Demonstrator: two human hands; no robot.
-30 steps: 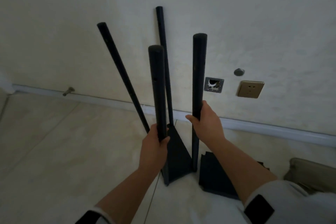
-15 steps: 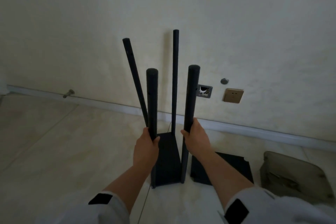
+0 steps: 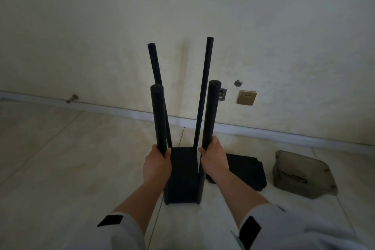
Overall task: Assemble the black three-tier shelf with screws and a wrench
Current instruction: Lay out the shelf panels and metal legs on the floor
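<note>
Shelf frame (image 3: 183, 172) stands on the pale floor (image 3: 60, 158) in the head view, just in front of the person and near the wall (image 3: 182, 6). It has one black board at the bottom and four black poles sticking up from it.

The left hand (image 3: 157, 165) has its fingers curled round the near left pole (image 3: 159, 119), low down. The right hand (image 3: 213, 159) has its fingers curled round the near right pole (image 3: 211, 115), also low down. The two far poles (image 3: 203, 91) stand behind them; the left one leans a little to the left.

A second ago the poles leaned apart and the bottom board looked tipped and twisted. Now the board lies flat and square, and the poles stand much straighter. Both hands have kept their hold on the same two poles. The whole frame also looks lower and smaller in the picture than before.

More black boards (image 3: 243, 170) lie flat on the floor just right of the frame, partly behind the right arm. A grey bag (image 3: 300, 174) lies further right; more of it shows now than before. On the wall are a tan socket (image 3: 246, 97), a small round knob (image 3: 238, 83) and a little square hole (image 3: 222, 94). White sleeves (image 3: 121, 231) with black patches show at the bottom.
</note>
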